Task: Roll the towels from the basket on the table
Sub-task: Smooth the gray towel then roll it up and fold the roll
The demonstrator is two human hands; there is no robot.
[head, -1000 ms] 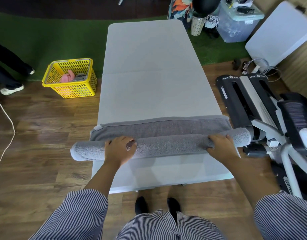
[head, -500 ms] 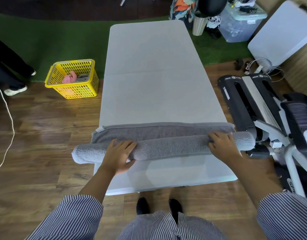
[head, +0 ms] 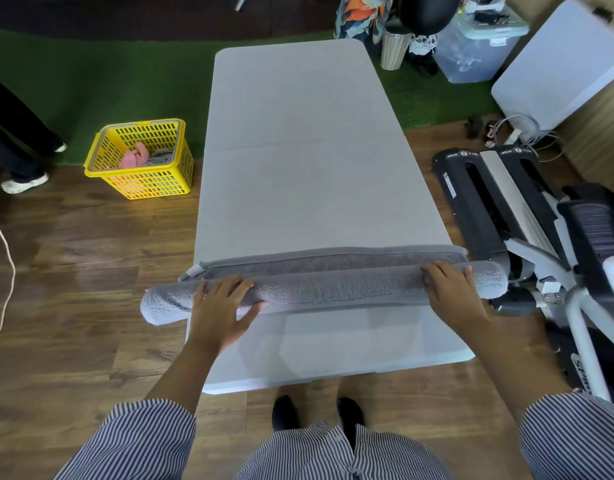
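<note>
Rolled farther: towel (head: 333,289) | under left hand (head: 222,306), right hand (head: 450,289) | both flat, fingers straight, pressing

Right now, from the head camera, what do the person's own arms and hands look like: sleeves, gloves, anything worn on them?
Both hands are bare: no gloves, and no rings or watch that I can make out on the left hand or right hand. The forearms are bare too. Each arm has a loose sleeve ending near the elbow, in fine dark and white stripes, matching the rest of the garment.
</note>
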